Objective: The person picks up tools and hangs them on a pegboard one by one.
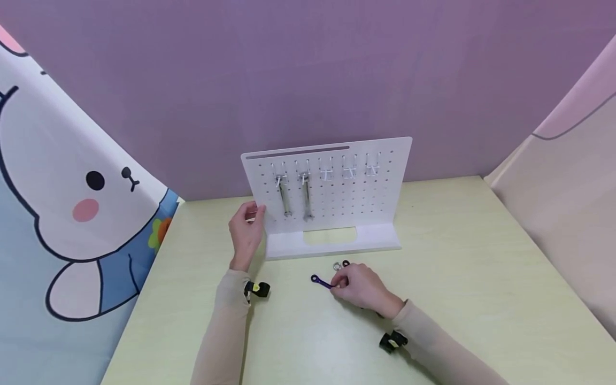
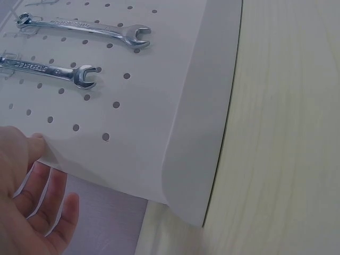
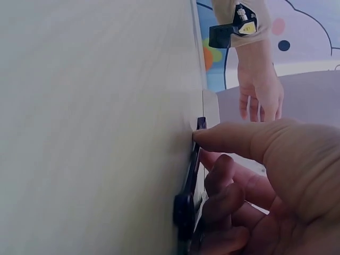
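A white pegboard stand (image 1: 332,206) stands upright on the table. Two silver combination wrenches hang on its left hooks, the outer wrench (image 1: 285,200) and the inner wrench (image 1: 307,198). My left hand (image 1: 247,230) grips the board's left edge, thumb on the front face and fingers behind, as the left wrist view shows. Just in front of the base, my right hand (image 1: 361,289) pinches a dark blue wrench (image 1: 320,280) by thumb and fingers; its ring end points left. The rest of that wrench is hidden under the hand in the head view.
Beyond my right fingers, a silver ring end (image 1: 337,266) and a dark ring end (image 1: 345,263) show; the hand covers the rest. Three more hooks (image 1: 348,168) on the board's right hold nothing. Pale tabletop (image 1: 457,256) extends right; a purple backdrop (image 1: 327,80) hangs behind.
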Demonstrator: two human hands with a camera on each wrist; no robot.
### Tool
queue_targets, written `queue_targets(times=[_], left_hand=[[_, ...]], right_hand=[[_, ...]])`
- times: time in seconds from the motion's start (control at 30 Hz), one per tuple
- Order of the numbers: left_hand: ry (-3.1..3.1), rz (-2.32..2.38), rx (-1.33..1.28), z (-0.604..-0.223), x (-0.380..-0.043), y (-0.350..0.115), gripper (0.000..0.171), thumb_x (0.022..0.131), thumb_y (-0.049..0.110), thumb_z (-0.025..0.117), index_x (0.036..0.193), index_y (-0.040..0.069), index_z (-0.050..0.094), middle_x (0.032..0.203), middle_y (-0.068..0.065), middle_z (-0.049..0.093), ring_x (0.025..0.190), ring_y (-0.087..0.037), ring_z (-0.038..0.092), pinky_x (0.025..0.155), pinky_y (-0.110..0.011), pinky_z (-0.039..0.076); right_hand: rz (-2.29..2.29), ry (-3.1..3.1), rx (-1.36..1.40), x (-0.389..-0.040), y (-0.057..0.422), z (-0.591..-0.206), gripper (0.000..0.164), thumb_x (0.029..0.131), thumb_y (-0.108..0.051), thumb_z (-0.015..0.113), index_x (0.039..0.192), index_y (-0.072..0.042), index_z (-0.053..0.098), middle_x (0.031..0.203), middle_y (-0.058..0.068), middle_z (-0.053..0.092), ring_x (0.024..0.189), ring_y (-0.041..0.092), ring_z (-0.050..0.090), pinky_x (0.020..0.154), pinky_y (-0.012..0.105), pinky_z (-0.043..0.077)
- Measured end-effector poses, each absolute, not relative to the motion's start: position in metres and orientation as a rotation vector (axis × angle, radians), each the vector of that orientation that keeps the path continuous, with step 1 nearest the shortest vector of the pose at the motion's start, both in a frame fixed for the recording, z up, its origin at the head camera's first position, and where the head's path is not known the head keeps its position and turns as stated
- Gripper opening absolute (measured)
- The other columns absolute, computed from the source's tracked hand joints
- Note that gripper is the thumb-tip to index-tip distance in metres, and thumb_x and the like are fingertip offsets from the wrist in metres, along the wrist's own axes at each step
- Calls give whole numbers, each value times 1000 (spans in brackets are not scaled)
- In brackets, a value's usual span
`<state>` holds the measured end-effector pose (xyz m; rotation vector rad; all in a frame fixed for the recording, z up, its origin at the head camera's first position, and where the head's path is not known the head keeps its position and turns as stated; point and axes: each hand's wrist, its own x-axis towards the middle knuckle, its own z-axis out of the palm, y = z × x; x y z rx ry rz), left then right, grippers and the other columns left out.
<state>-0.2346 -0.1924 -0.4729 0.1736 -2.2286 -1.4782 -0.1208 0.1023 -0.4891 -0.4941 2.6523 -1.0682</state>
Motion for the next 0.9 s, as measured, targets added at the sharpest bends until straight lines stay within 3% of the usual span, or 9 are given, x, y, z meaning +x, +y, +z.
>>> queue_targets(times=[0.9], left_hand=[[-2218, -1477, 177, -476, -237, -192, 27, 102, 23, 73, 118, 2, 73, 111, -18, 75, 101, -31, 71, 78, -16, 51]], right_hand=[[-1079, 2587, -469, -120, 102, -487, 4, 84, -15, 85, 84, -16, 81, 62, -11, 61, 58, 4, 50, 57, 20, 40]])
